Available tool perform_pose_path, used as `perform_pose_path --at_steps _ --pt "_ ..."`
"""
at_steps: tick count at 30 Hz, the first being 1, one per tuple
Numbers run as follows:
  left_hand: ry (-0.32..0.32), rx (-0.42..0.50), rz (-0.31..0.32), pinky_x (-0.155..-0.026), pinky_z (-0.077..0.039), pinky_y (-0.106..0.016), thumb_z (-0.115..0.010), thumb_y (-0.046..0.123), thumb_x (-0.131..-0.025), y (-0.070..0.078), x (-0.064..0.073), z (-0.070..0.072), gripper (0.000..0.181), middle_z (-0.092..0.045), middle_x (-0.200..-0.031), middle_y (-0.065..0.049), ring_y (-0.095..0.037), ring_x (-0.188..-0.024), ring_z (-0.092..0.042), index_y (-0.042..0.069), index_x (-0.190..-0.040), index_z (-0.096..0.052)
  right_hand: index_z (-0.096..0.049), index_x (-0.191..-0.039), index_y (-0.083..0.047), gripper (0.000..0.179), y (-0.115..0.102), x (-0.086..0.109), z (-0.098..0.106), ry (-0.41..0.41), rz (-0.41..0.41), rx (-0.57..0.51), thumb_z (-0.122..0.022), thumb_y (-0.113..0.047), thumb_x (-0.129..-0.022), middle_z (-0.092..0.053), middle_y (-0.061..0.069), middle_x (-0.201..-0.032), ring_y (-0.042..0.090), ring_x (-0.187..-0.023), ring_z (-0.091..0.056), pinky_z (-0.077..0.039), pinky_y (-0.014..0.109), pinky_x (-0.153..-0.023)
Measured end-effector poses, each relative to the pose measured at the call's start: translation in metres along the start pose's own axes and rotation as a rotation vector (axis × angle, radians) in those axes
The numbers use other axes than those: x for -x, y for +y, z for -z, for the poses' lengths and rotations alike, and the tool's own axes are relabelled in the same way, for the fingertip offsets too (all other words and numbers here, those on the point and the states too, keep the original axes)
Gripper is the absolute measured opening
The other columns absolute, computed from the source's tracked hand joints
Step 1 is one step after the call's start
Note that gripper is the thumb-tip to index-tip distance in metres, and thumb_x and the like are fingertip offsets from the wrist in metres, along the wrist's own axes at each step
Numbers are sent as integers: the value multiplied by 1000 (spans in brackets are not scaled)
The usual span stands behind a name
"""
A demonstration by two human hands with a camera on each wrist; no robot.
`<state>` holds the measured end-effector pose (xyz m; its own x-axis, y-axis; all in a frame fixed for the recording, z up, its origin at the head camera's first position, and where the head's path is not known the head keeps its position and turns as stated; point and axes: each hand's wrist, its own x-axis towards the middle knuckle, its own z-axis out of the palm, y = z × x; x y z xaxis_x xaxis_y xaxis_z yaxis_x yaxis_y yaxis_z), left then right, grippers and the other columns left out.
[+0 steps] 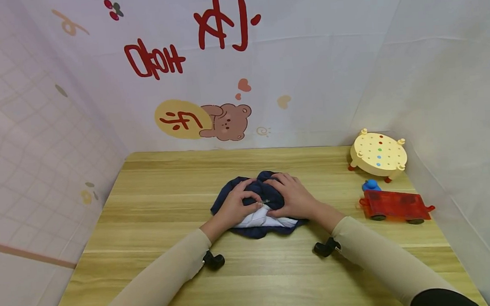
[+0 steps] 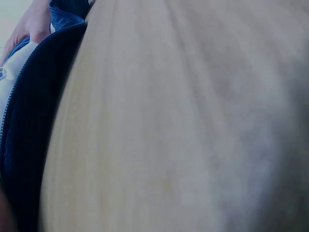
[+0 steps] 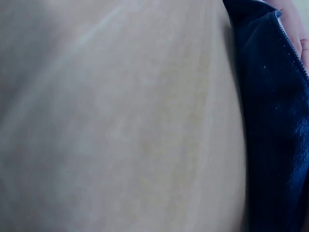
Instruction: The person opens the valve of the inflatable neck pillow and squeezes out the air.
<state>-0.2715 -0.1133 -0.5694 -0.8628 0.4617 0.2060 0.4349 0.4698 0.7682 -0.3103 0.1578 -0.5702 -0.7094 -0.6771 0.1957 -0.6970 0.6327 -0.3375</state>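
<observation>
A soft navy zippered pouch (image 1: pixel 250 231) with a white lining lies crumpled on the wooden table, its mouth parted. My left hand (image 1: pixel 236 205) grips it from the left, thumb and index finger curved close to a small metallic bit at the opening. From the right, my right hand (image 1: pixel 293 198) holds the far side, fingers over the navy cloth and thumb by the white lining. A toothed zipper edge runs along the pouch (image 2: pixel 36 96) in the left wrist view. In the right wrist view the navy side of the pouch (image 3: pixel 273 116) fills the right margin.
At the right stand a cream round toy (image 1: pixel 379 154) with pegs and coloured dots, a small blue toy (image 1: pixel 371 185) and a red translucent wagon (image 1: pixel 397 205) on black wheels. White printed cloth walls (image 1: pixel 307 65) enclose the wooden table (image 1: pixel 156 214) at the back and sides.
</observation>
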Motion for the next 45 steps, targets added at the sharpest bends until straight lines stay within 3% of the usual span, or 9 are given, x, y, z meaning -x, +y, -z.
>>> perform_pose_path --at_steps 16,45 --pt "16 20 -46 -127 -33 -62 -84 21 -101 -1 -5 4 5 -45 -171 -12 -38 -160 -38 16 -103 -85 -60 -154 -16 93 1 -6 2 20 13 56 -92 -65 -81 -54 13 -153 36 -143 -49 -43 68 -111" --pt "17 36 -22 -127 -34 -58 -85 15 -99 -4 -5 -1 8 -46 -171 -7 -33 -160 -39 23 -97 -84 -67 -143 -15 81 -1 -6 -4 25 4 18 -94 -59 -81 -60 10 -142 35 -133 -54 -44 66 -108"
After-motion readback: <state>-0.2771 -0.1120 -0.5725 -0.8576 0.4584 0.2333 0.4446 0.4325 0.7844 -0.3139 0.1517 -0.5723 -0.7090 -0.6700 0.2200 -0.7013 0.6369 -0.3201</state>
